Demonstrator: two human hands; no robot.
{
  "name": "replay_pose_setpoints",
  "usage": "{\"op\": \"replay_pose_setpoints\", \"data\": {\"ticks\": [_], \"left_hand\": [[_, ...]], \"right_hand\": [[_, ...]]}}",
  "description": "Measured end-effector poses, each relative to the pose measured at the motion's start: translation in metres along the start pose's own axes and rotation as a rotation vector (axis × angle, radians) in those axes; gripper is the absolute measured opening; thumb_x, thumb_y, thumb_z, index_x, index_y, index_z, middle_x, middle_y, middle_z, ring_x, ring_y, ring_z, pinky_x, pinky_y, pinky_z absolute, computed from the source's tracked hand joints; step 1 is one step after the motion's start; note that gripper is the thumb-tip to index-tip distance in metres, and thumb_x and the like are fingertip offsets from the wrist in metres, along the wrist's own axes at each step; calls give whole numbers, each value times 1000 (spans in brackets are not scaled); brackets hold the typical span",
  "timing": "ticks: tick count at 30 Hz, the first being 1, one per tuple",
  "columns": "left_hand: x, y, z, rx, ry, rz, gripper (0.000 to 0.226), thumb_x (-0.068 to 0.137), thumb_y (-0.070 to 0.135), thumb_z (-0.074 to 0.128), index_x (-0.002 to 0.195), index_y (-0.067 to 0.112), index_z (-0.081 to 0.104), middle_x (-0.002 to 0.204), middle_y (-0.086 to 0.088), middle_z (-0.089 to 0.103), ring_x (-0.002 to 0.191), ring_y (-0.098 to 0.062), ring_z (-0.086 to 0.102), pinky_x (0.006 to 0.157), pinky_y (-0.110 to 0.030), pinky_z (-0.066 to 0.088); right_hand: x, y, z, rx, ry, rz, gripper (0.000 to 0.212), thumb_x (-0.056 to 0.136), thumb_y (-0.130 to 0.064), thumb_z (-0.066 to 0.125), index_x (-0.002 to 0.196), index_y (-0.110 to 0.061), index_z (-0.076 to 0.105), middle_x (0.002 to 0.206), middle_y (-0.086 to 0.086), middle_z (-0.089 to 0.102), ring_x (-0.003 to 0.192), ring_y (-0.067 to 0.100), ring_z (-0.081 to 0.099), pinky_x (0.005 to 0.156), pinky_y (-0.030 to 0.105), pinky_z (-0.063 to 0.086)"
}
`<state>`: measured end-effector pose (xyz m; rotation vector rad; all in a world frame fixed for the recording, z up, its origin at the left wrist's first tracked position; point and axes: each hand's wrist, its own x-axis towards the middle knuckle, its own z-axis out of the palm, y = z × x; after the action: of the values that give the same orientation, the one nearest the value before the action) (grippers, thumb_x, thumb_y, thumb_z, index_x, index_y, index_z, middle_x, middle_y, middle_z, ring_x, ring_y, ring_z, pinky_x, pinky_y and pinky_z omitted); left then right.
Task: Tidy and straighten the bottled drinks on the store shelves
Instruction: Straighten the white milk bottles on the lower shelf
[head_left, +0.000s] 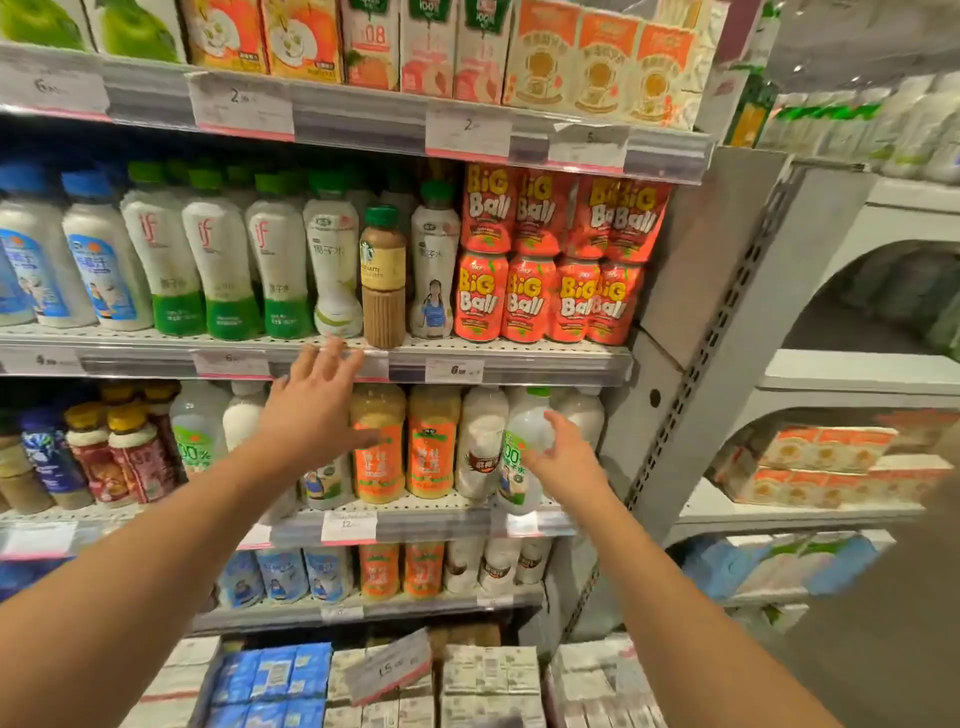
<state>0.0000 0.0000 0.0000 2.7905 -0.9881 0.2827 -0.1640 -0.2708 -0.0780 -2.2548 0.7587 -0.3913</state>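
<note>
Your right hand grips the clear bottle at the right end of the third shelf — your left hand hangs open, fingers spread, before two orange bottles. Above stand three green-based bottles and one brown coffee bottle — grey store shelving.

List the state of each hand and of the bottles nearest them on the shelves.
left hand: open, fingers spread, raised in front of the shelf edge, holding nothing
right hand: grip on the clear bottle
clear bottle: green label, tilted, at the shelf's front edge
coffee bottle: upright, green cap on, standing forward of its neighbours
orange-label bottles: upright, side by side
</note>
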Motion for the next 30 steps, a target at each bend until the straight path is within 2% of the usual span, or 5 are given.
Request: {"op": "replay_pose_setpoints", "data": {"ticks": [5, 9, 13, 23, 30], "left_hand": [[3, -4, 5, 80, 11, 0, 130, 63, 83, 69, 161, 30, 2, 170, -2, -7, 156, -29, -1, 121, -57, 26], [2, 1, 4, 92, -3, -12, 130, 63, 84, 69, 160, 32, 1, 170, 0, -6, 156, -29, -2, 122, -56, 26], [5, -3, 9, 81, 19, -19, 125, 64, 79, 73, 159, 33, 7, 170, -1, 2, 156, -30, 2, 118, -56, 33], [9, -6, 14, 52, 62, -11, 123, 63, 77, 76, 158, 33, 13, 169, -2, 8, 155, -32, 8, 115, -58, 36], [8, -9, 13, 52, 41, -15, 120, 66, 72, 78, 158, 36, 10, 170, 2, 5, 155, -30, 7, 117, -54, 34]], "right_hand": [[50, 5, 0, -82, 58, 62, 84, 91, -35, 73, 156, -6, 28, 156, 17, 41, 142, 36, 41, 112, 45, 40], [77, 13, 8, -190, 68, 77, 72, 87, -46, 76, 133, -1, 44, 134, 20, 57, 125, 40, 56, 93, 45, 49], [80, 13, 21, -286, 117, 103, 80, 77, -58, 81, 128, -6, 48, 126, 12, 59, 114, 38, 62, 77, 41, 49], [64, 20, 35, -457, 205, 34, 91, 70, -68, 79, 130, -8, 46, 124, 9, 51, 103, 39, 65, 72, 42, 51], [54, 27, 42, -425, 277, 21, 93, 69, -69, 77, 128, -6, 44, 110, 16, 66, 93, 42, 69, 66, 43, 51]]}}
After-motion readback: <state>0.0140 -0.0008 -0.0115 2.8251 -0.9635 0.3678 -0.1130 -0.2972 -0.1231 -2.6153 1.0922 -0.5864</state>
